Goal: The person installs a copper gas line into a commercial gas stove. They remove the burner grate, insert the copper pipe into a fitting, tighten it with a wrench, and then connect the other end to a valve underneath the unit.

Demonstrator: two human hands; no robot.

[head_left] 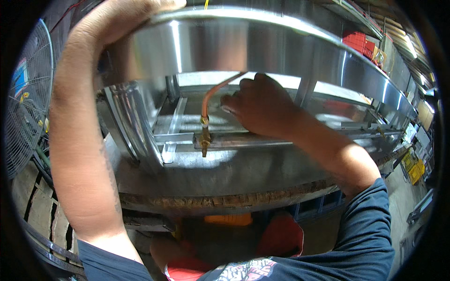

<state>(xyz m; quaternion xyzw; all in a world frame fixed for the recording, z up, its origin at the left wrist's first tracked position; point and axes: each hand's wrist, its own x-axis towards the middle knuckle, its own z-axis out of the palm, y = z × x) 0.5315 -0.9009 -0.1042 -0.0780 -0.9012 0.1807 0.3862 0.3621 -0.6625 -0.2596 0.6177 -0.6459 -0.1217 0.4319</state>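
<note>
A long stainless steel panel (211, 47) with a rolled upper edge crosses the view in front of me. My left hand (133, 14) reaches over its upper left edge, fingers stretched out and resting there, partly cut off by the picture's rim. Below the panel, my right hand (262, 105) is curled closed beside a bent copper tube (211, 97). What its fingers grip, if anything, is hidden. The tube's upper end passes behind the panel. Its lower end joins a brass valve (205, 136) on a horizontal metal pipe (248, 139).
Shiny steel legs (138, 122) stand under the panel on a metal surface with a worn wooden edge (225, 201). A large wire fan (30, 93) is at the far left. Red crates (358, 43) sit at the back right, and a yellow object (412, 167) lies lower down.
</note>
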